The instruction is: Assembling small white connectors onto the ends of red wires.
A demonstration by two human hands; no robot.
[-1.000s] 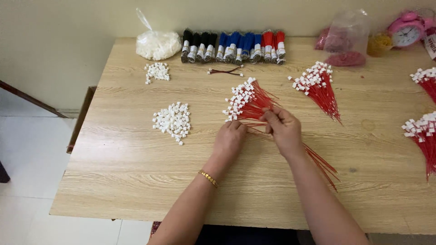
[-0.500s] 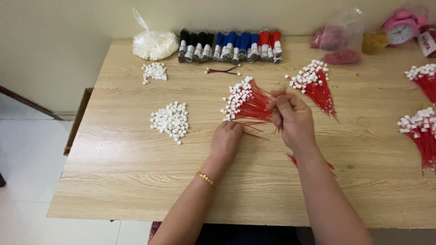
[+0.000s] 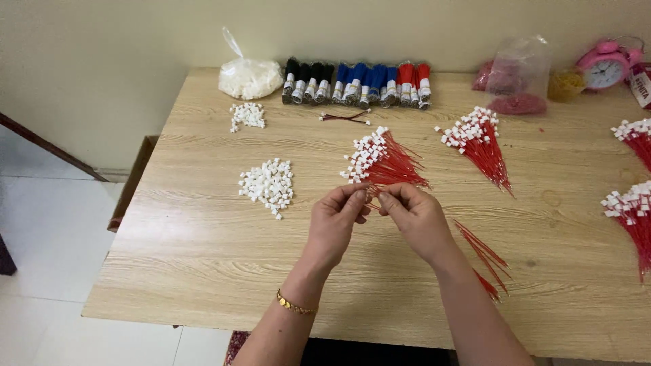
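Observation:
My left hand [image 3: 334, 220] and my right hand [image 3: 415, 217] meet over the middle of the wooden table [image 3: 203, 271], fingertips pinched together on a thin red wire just below a fanned bundle of red wires with white connectors [image 3: 380, 161]. A pile of loose white connectors [image 3: 268, 183] lies to the left of my left hand. Loose red wires [image 3: 483, 251] lie under and to the right of my right forearm. What sits between the fingertips is too small to make out beyond the red wire.
More red wire bundles lie at centre right [image 3: 478, 141] and at the right edge [image 3: 634, 210]. Along the back stand a bag of white parts [image 3: 249, 76], black, blue and red wire rolls [image 3: 358, 83], a clear bag [image 3: 515, 74] and a pink alarm clock [image 3: 605, 66]. A small connector pile [image 3: 247, 115] lies back left.
My right hand went up to the fanned bundle and came back down toward me. Both hands now pinch together in front of the bundle.

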